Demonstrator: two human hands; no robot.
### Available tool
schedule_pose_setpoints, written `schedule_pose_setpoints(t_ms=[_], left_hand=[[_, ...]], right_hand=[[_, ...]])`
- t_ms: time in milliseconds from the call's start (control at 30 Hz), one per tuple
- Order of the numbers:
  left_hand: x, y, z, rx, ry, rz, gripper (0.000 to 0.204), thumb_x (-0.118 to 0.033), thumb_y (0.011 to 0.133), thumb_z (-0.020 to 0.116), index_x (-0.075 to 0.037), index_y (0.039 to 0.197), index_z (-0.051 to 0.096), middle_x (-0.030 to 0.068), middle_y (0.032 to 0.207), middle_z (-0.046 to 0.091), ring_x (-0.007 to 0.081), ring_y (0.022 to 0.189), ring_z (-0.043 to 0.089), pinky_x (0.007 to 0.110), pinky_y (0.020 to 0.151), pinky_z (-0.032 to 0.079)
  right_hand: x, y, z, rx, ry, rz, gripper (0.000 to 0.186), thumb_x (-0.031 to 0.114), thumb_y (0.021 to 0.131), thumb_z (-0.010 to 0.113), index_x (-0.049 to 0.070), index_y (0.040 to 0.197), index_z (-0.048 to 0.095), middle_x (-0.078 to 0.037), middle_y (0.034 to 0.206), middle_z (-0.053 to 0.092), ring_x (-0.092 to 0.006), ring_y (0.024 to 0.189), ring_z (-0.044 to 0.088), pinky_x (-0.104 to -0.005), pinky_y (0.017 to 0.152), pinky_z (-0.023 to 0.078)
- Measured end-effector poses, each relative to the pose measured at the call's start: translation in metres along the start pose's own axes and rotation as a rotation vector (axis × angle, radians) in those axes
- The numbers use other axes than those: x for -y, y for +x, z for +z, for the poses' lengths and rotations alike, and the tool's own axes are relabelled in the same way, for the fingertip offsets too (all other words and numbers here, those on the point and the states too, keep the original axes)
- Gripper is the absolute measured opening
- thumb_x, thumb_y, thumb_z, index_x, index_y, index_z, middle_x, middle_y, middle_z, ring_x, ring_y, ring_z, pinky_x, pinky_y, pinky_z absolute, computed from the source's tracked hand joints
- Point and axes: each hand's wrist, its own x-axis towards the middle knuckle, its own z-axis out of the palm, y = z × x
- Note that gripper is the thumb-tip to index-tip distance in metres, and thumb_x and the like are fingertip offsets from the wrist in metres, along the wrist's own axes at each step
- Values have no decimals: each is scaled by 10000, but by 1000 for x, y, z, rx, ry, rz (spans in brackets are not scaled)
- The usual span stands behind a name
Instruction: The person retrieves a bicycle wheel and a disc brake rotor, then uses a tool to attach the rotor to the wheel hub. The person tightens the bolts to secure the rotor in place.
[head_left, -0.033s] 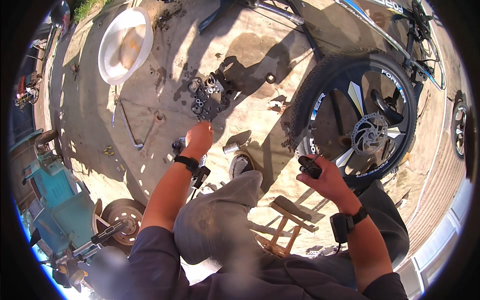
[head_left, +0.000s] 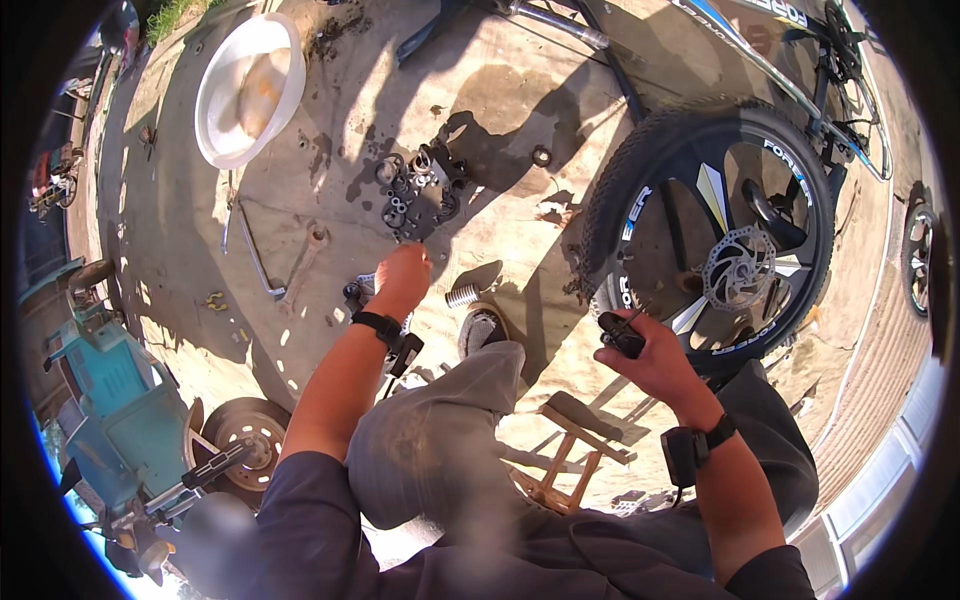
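Head view: we look down at a sunlit concrete floor (head_left: 500,110), our knees in grey trousers at near centre.
Left hand: our left hand (head_left: 403,275) reaches far-left of centre, fingers curled down onto the floor at the near edge of a heap of small metal parts (head_left: 415,190); we cannot tell whether it pinches one.
Left wrist: black band with a small device (head_left: 388,335).
Right hand: our right hand (head_left: 652,358) is raised at right of centre, fingers pressed around a small black part (head_left: 622,334), which sits just beside the tyre.
Right wrist: black band with a device (head_left: 690,450).
Wheel: black bicycle wheel (head_left: 715,235) with knobby tyre, wide spokes and a silver brake disc (head_left: 738,268), standing at right, touching the floor.
Frame: bicycle frame tubes (head_left: 760,60) at far right above the wheel.
Spring: small silver coil (head_left: 462,295) on the floor, between our left hand and our shoe (head_left: 482,330).
Wrenches: long spanners (head_left: 300,265) lying left of the left hand, apart from it.
Basin: white round basin (head_left: 215,110) at far left.
Stool: small wooden stool (head_left: 565,455) under us, near centre.
Machine: teal machine with a small wheel (head_left: 120,400) at near left.
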Motion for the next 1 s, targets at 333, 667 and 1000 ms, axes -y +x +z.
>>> schedule_pose_setpoints(t_ms=[333, 667, 1000], left_hand=[[-16, 30, 33, 10, 184, 159, 186, -215, 915, 660, -31, 942, 651, 235, 968, 710, 427, 953, 691, 512, 808, 560], [0, 43, 51, -63, 194, 335, 122, -122, 905, 610, -4, 909, 641, 252, 876, 687, 460, 896, 672, 536, 767, 544], [25, 65, 70, -83, 227, 388, 132, -115, 920, 591, -2, 881, 648, 252, 858, 677, 465, 865, 666, 550, 745, 525]], right_hand=[[0, -20, -22, -66, -128, -89, 541, 414, 843, 808, 54, 1198, 617, -194, 1019, 701, -385, 949, 686, -422, 828, 535], [18, -74, -68, -148, -139, -113, 592, 350, 823, 843, 68, 1287, 608, -158, 1019, 722, -321, 893, 720, -391, 799, 554], [17, -100, -71, -179, -75, -77, 622, 349, 811, 858, 67, 1305, 606, -129, 1046, 732, -249, 898, 728, -348, 825, 562]])
